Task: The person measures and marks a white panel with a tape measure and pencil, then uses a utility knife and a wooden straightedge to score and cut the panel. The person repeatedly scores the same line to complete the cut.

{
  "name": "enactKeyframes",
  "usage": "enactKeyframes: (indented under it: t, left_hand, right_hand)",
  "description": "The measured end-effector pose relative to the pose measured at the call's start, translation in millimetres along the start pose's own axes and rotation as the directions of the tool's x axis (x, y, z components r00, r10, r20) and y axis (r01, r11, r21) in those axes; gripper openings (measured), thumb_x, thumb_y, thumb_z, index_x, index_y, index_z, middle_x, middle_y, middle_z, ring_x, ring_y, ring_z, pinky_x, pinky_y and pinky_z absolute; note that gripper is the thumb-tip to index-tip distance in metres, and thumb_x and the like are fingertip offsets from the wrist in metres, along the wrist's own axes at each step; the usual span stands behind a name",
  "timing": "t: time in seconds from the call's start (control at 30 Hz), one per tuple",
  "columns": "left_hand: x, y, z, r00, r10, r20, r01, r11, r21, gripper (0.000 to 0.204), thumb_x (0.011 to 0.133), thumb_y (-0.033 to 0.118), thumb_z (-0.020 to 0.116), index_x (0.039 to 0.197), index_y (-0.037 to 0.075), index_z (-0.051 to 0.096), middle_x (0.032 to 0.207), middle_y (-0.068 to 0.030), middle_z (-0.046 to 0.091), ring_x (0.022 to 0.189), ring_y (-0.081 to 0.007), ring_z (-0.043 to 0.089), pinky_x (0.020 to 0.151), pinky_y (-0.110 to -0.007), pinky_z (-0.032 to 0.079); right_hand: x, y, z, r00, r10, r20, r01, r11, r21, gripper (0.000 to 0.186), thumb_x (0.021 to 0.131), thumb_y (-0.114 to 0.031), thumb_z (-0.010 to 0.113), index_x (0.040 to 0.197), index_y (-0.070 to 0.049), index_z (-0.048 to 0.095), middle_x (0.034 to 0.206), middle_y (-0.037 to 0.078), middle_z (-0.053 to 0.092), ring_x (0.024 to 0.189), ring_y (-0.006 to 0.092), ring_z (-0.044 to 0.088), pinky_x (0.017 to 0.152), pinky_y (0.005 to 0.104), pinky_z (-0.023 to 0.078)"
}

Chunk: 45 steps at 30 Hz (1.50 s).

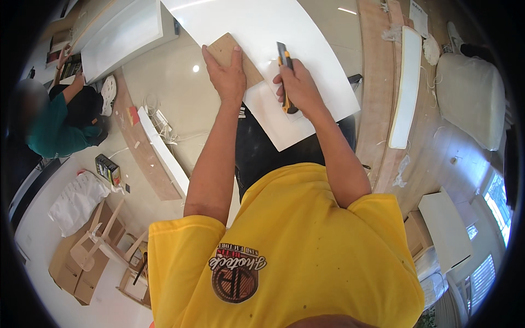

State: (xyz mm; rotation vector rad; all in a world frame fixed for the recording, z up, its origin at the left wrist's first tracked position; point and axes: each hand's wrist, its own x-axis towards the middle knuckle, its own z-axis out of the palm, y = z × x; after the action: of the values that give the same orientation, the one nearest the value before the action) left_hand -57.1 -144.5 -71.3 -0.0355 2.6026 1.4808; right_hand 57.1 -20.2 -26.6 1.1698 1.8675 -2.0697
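My right hand is closed round a yellow and black utility knife, its tip end pointing away from me. Under that hand lies a smaller white sheet, whose corner juts toward my lap. My left hand grips a flat brown wooden block by its edges, thumb on the right side and fingers on the left. The block rests on a large glossy white panel in front of me, at the panel's left edge. Whether the knife's blade is out cannot be made out.
At left, a person in a green top crouches by a white cabinet. Wooden boards and a white strip lie on the right. A wooden chair and cardboard are lower left; a wrapped bundle is right.
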Motion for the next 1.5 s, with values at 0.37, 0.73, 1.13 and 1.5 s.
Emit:
enactKeyframes:
  t: [0.37, 0.73, 1.13, 1.5]
  left_hand:
    - [0, 8, 2, 0.998, -0.065, -0.009, 0.066, 0.997, 0.030, 0.086, 0.098, 0.043, 0.068, 0.161, 0.000, 0.027, 0.144, -0.0322, 0.049, 0.135, -0.0440, 0.050, 0.114, -0.045, 0.039]
    - [1, 3, 3, 0.998, -0.057, 0.001, 0.057, 0.998, -0.008, 0.088, 0.098, 0.047, 0.068, 0.162, 0.003, 0.026, 0.141, -0.0292, 0.050, 0.132, -0.0423, 0.052, 0.112, -0.045, 0.041]
    - [-1, 12, 2, 0.997, -0.079, -0.016, 0.079, 0.995, 0.055, 0.090, 0.096, 0.048, 0.070, 0.162, 0.004, 0.027, 0.142, -0.0292, 0.049, 0.135, -0.0431, 0.049, 0.113, -0.047, 0.040]
    - [-2, 2, 2, 0.999, -0.031, -0.039, 0.035, 0.993, 0.108, 0.088, 0.096, 0.047, 0.069, 0.161, 0.003, 0.028, 0.138, -0.0306, 0.052, 0.131, -0.0448, 0.052, 0.112, -0.048, 0.041]
  right_hand:
    - [50, -38, 40, 0.972, -0.210, 0.107, 0.230, 0.748, -0.623, 0.037, 0.106, -0.031, 0.047, 0.107, 0.005, 0.056, 0.087, 0.027, 0.071, 0.085, 0.0443, 0.070, 0.079, 0.0543, 0.054]
    - [66, -60, 42, 0.971, -0.123, 0.203, 0.233, 0.656, -0.718, 0.037, 0.102, -0.029, 0.053, 0.111, 0.006, 0.061, 0.099, 0.030, 0.072, 0.096, 0.0440, 0.072, 0.086, 0.0520, 0.057]
    - [22, -35, 23, 0.972, -0.060, 0.229, 0.221, 0.570, -0.791, 0.030, 0.104, -0.024, 0.049, 0.107, 0.005, 0.058, 0.101, 0.031, 0.071, 0.096, 0.0458, 0.071, 0.086, 0.0542, 0.055]
    - [-35, -26, 3, 0.986, -0.116, 0.118, 0.165, 0.678, -0.716, 0.029, 0.106, -0.026, 0.051, 0.105, 0.003, 0.054, 0.085, 0.028, 0.069, 0.085, 0.0468, 0.069, 0.080, 0.0561, 0.052]
